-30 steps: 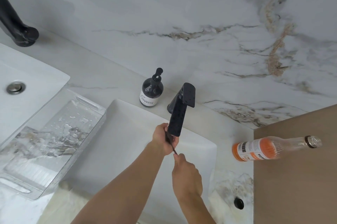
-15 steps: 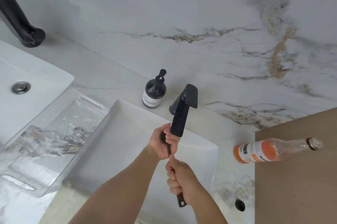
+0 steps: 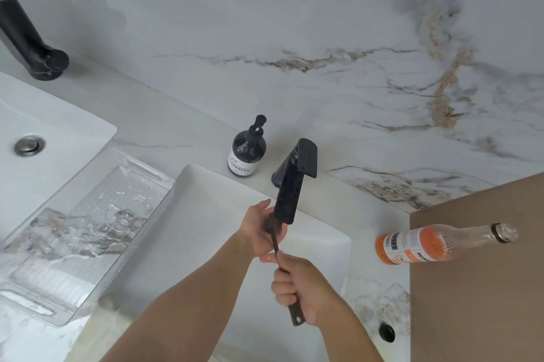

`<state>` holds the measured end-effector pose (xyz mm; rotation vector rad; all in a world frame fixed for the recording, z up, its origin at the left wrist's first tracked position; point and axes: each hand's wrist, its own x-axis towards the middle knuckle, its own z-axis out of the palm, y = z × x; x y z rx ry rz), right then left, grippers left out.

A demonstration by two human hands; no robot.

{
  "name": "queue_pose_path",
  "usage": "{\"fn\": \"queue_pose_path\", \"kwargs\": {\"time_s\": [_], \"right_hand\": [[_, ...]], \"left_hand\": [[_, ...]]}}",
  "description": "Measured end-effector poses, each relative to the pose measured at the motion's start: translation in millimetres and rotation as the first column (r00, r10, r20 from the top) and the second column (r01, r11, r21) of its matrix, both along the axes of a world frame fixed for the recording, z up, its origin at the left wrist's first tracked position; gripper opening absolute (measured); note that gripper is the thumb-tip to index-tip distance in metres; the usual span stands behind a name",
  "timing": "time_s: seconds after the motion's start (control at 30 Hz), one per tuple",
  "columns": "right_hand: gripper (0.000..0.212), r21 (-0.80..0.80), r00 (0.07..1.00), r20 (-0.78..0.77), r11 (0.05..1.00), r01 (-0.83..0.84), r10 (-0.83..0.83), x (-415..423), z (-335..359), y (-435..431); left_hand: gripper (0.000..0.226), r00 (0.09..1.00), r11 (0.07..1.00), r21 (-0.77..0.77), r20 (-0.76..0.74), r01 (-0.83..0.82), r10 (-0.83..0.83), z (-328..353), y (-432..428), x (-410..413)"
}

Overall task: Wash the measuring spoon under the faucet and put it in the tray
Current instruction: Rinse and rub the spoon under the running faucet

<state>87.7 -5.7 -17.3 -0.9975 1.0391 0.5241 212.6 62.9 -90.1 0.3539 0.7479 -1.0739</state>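
Right hand (image 3: 303, 288) fisted around the spoon (image 3: 278, 246) handle, low end of the handle poking out below the palm. Left hand (image 3: 262, 229) cupped around the bowl end, fingers closed on it just under the faucet (image 3: 290, 185) spout. Hands close together, nearly touching, both clamped on the same spoon.

Spoon sits over the sink (image 3: 206, 214), bowl up against the spout mouth, largely hidden by the left fingers. Long axis runs from the spout down toward the wearer, tilted slightly to the right. Cannot tell whether water is running; no stream visible.

Step in hand looks like rinsing and rubbing the bowl. Washing probably not finished.

Tray (image 3: 88, 214) lies well to the left of both hands, on the counter (image 3: 176, 132) beside the sink, clear plastic, wet inside. Left hand is the nearer one to it, but the right has the firm grip on the handle. Either hand must cross leftward over the sink rim; the handle would swing roughly a quarter turn to lie along the tray.

Soap bottle (image 3: 246, 152) stands beside the faucet base. Orange bottle (image 3: 426, 244) to the right, clear of the path.
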Motion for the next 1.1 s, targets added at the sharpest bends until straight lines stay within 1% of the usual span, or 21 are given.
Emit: {"fn": "queue_pose_path", "kwargs": {"time_s": [0.03, 0.1, 0.17, 0.2, 0.23, 0.27, 0.3, 0.33, 0.37, 0.4, 0.47, 0.5, 0.53, 0.6, 0.67, 0.73, 0.87, 0.9, 0.97, 1.03, 1.1], "right_hand": [[0.033, 0.186, 0.997, -0.011, 0.979, 0.082, -0.081, -1.3, 2.3, -5.4], [0.032, 0.389, 0.986, -0.029, 0.906, 0.165, -0.167, -5.9, 1.0, -11.7], [0.030, 0.463, 0.966, -0.031, 0.852, 0.243, -0.258, -11.7, -3.4, -8.5], [0.028, 0.408, 0.964, -0.019, 0.878, 0.249, -0.265, -13.1, -8.0, -5.4], [0.025, 0.221, 0.979, 0.018, 0.956, 0.192, -0.201, -14.2, -10.8, -2.5], [0.025, -0.124, 0.999, 0.043, 0.992, 0.037, -0.032, -15.8, -14.9, 0.1], [0.028, -0.506, 0.976, -0.025, 0.840, -0.199, 0.216, -16.2, -18.4, 3.9], [0.030, -0.721, 0.896, -0.156, 0.572, -0.391, 0.415, -15.7, -20.0, 9.5], [0.030, -0.756, 0.839, -0.264, 0.437, -0.487, 0.476, -13.0, -19.4, 13.8], [0.032, -0.737, 0.854, -0.253, 0.481, -0.475, 0.455, -9.8, -17.2, 17.8], [0.035, -0.587, 0.959, -0.060, 0.768, -0.257, 0.276, -3.4, -15.7, 20.3], [0.035, -0.333, 0.992, 0.014, 0.936, -0.111, 0.123, -0.3, -16.1, 17.1], [0.034, -0.013, 0.997, 0.028, 0.997, 0.073, -0.072, 0.5, -11.7, 15.7], [0.029, 0.373, 0.953, 0.013, 0.886, 0.276, -0.303, -2.4, -8.5, 17.4], [0.026, 0.436, 0.929, 0.071, 0.849, 0.299, -0.364, -5.1, -12.6, 20.8], [0.030, 0.303, 0.941, 0.085, 0.908, 0.289, -0.328, -2.7, -14.7, 23.8], [0.038, -0.087, 0.986, 0.114, 0.987, 0.132, -0.122, -4.7, -16.9, 19.9], [0.038, -0.259, 0.995, 0.101, 0.965, 0.034, -0.008, -5.9, -18.6, 20.6], [0.037, -0.559, 0.984, 0.017, 0.818, -0.138, 0.177, -7.4, -21.1, 29.2], [0.037, -0.695, 0.981, -0.038, 0.700, -0.163, 0.191, -8.9, -26.3, 36.7], [0.034, -0.732, 0.975, -0.067, 0.654, -0.193, 0.212, -7.0, -24.8, 41.3]], "left_hand": [[0.032, 0.998, 0.998, -0.036, -0.029, -0.048, 0.047, -1.4, 0.9, -0.8], [0.040, 0.994, 0.988, -0.112, -0.055, -0.103, 0.097, 0.7, 0.5, -1.8], [0.044, 0.994, 0.977, -0.186, -0.061, -0.103, 0.093, 4.9, -0.8, -1.4], [0.047, 0.994, 0.973, -0.209, -0.068, -0.096, 0.084, 7.4, -1.5, -0.4], [0.047, 0.996, 0.975, -0.208, -0.061, -0.083, 0.072, 8.6, -2.6, 1.1], [0.043, 0.998, 0.985, -0.165, -0.040, -0.051, 0.045, 10.0, -3.8, 2.3], [0.033, 1.000, 0.994, -0.106, -0.015, -0.013, 0.012, 11.7, -5.8, 3.0], [0.021, 1.000, 0.999, -0.035, 0.008, 0.024, -0.024, 12.9, -7.9, 3.5], [0.012, 0.999, 0.999, 0.021, 0.010, 0.042, -0.042, 12.6, -9.1, 2.9], [0.008, 0.998, 0.997, 0.057, 0.015, 0.052, -0.053, 11.9, -9.3, 2.1], [0.016, 0.998, 0.994, 0.093, 0.015, 0.055, -0.056, 6.7, -5.0, 2.1], [0.019, 0.999, 0.996, 0.079, -0.005, 0.037, -0.036, 4.8, -1.5, 1.6], [0.020, 0.999, 0.999, 0.048, -0.037, 0.007, -0.006, 4.8, 2.2, 1.4], [0.023, 0.996, 0.998, -0.038, -0.083, -0.043, 0.039, 7.4, 6.7, -0.1], [0.026, 0.996, 0.993, -0.110, -0.082, -0.043, 0.034, 12.8, 4.7, -0.4], [0.032, 0.999, 0.997, -0.083, -0.040, 0.004, -0.007, 16.1, 4.7, 0.9], [0.044, 0.950, 0.961, 0.165, 0.185, 0.223, -0.253, 9.2, 18.5, -4.9], [0.046, 0.940, 0.951, 0.199, 0.201, 0.236, -0.275, 8.9, 21.2, -7.5], [0.047, 0.940, 0.952, 0.213, 0.213, 0.222, -0.267, 11.7, 22.4, -11.9], [0.046, 0.932, 0.953, 0.207, 0.242, 0.222, -0.270, 17.3, 19.5, -16.9], [0.038, 0.906, 0.940, 0.230, 0.285, 0.251, -0.311, 19.3, 15.8, -23.7]]}}
